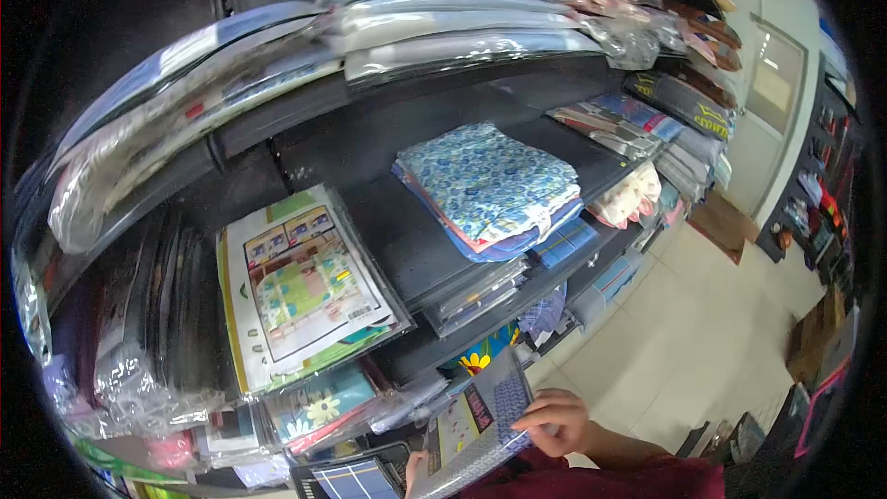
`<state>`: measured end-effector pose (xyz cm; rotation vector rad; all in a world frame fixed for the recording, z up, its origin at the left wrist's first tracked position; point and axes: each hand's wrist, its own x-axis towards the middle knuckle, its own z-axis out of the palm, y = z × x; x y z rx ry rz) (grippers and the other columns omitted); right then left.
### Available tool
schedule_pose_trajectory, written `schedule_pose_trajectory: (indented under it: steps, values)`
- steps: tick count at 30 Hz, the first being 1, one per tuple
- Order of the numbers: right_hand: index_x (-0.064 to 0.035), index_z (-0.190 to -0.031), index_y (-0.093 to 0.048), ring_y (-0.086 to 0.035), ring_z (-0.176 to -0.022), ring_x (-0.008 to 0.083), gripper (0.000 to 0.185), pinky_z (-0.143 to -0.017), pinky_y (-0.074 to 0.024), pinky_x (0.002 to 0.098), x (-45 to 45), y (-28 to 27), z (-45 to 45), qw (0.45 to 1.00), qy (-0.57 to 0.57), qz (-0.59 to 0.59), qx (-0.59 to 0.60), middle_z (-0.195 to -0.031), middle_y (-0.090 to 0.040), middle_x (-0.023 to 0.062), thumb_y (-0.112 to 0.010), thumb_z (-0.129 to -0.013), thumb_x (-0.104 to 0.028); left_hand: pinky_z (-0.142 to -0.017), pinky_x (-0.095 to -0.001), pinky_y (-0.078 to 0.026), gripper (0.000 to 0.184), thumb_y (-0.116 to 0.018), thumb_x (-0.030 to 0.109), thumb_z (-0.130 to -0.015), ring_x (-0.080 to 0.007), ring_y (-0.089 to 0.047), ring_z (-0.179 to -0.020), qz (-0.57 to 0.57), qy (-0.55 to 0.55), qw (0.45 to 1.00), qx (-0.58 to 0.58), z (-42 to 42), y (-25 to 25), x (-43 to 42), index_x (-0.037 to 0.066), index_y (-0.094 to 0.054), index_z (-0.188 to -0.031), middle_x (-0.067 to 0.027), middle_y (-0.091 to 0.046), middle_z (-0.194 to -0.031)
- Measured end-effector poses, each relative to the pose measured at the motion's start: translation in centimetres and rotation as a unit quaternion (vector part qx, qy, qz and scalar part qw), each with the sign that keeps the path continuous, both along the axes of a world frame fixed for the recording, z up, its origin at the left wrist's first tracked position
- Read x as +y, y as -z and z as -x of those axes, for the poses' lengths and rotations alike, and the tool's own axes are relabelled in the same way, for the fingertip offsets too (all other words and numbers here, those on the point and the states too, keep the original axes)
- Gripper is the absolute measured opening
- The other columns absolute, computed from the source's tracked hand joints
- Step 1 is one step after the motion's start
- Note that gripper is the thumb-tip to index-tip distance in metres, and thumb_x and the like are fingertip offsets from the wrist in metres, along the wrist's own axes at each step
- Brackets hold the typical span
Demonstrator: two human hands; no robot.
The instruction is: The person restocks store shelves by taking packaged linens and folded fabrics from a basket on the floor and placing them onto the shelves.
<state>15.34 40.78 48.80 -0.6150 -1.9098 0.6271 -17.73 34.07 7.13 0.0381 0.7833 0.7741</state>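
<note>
Between my two hands is a flat, clear-wrapped package [476, 420] with a yellow and dark printed insert and a blue-grey patterned part. My right hand [554, 420] has its fingers curled and pinches the package's right edge. At the lower left edge my left hand [415, 471] grips it too, mostly hidden behind the package. Just beyond it, on the dark shelf, lies a wrapped pack [309, 286] with a room picture on its label. A folded stack of blue floral cloth [490, 180] sits farther right on that shelf.
Plastic-wrapped textiles [462, 28] are piled on the upper shelf. Dark packs [157, 314] stand at the left. Below them are more packs and a black basket [305, 480]. A tiled floor [637, 314] runs along the right, with a door [771, 83] at the far end.
</note>
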Motion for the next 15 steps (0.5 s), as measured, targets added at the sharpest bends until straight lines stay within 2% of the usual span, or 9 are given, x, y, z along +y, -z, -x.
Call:
schedule_pose_trajectory:
  steps: [3, 7, 10, 12, 13, 15]
  values:
    - [-0.0030, -0.091, -0.063, -0.054, -0.058, 0.0183, 0.021, -0.057, -0.0437, 0.0289, 1.1, -0.9, -1.5, 0.995, 0.032, 0.050, 0.074, -0.071, -0.060, 0.0069, -0.058, -0.071, 0.002, -0.073, -0.0410, -0.047, 0.063, -0.046, 0.048, -0.079, -0.0315, -0.057, -0.090, -0.008, -0.091, 0.991, 0.094, -2.4, -4.4, 0.3, 0.000, -0.042, -0.120, -0.0220, -0.053, -0.107]
    - [-0.0035, -0.091, -0.062, -0.056, -0.075, 0.0219, 0.020, -0.066, -0.0440, 0.0309, 4.3, -3.9, -2.6, 0.987, 0.157, 0.012, -0.040, -0.084, -0.057, 0.0095, -0.059, -0.072, -0.001, -0.075, -0.0410, -0.046, 0.062, -0.048, 0.047, -0.079, -0.0312, -0.056, -0.091, -0.020, -0.187, 0.964, 0.187, -4.8, -9.7, 0.0, 0.000, -0.043, -0.119, -0.0217, -0.053, -0.107]
    - [-0.0047, -0.090, -0.061, -0.055, -0.085, 0.0236, 0.020, -0.073, -0.0440, 0.0311, 8.9, -5.2, -2.7, 0.990, 0.102, -0.069, -0.064, -0.092, -0.055, 0.0100, -0.061, -0.070, -0.001, -0.076, -0.0411, -0.045, 0.061, -0.049, 0.046, -0.079, -0.0309, -0.055, -0.092, -0.028, -0.235, 0.942, 0.238, -6.1, -13.2, -0.2, 0.000, -0.043, -0.119, -0.0214, -0.053, -0.107]
    - [-0.0050, -0.090, -0.060, -0.054, -0.086, 0.0257, 0.021, -0.074, -0.0446, 0.0337, 13.1, -7.0, -1.4, 0.978, 0.081, -0.162, -0.103, -0.094, -0.054, 0.0086, -0.061, -0.069, -0.002, -0.077, -0.0411, -0.044, 0.060, -0.050, 0.045, -0.079, -0.0308, -0.055, -0.093, -0.030, -0.262, 0.928, 0.264, -7.1, -15.1, -0.3, 0.000, -0.043, -0.118, -0.0213, -0.053, -0.107]
    - [-0.0055, -0.092, -0.056, -0.050, -0.095, 0.0283, 0.021, -0.080, -0.0423, 0.0370, 15.2, -8.2, -0.5, 0.961, 0.082, -0.218, -0.147, -0.098, -0.051, 0.0102, -0.060, -0.073, -0.011, -0.078, -0.0411, -0.044, 0.060, -0.050, 0.045, -0.079, -0.0307, -0.055, -0.093, -0.031, -0.273, 0.921, 0.276, -7.6, -16.0, -0.3, 0.000, -0.044, -0.118, -0.0212, -0.053, -0.107]
    - [-0.0070, -0.097, -0.055, -0.047, -0.105, 0.0300, 0.025, -0.089, -0.0387, 0.0401, 20.8, -9.7, 2.0, 0.945, 0.051, -0.268, -0.182, -0.106, -0.050, 0.0123, -0.059, -0.074, -0.015, -0.079, -0.0412, -0.043, 0.060, -0.051, 0.044, -0.079, -0.0306, -0.054, -0.094, -0.031, -0.298, 0.906, 0.298, -9.0, -17.7, -0.3, 0.000, -0.044, -0.118, -0.0210, -0.053, -0.107]
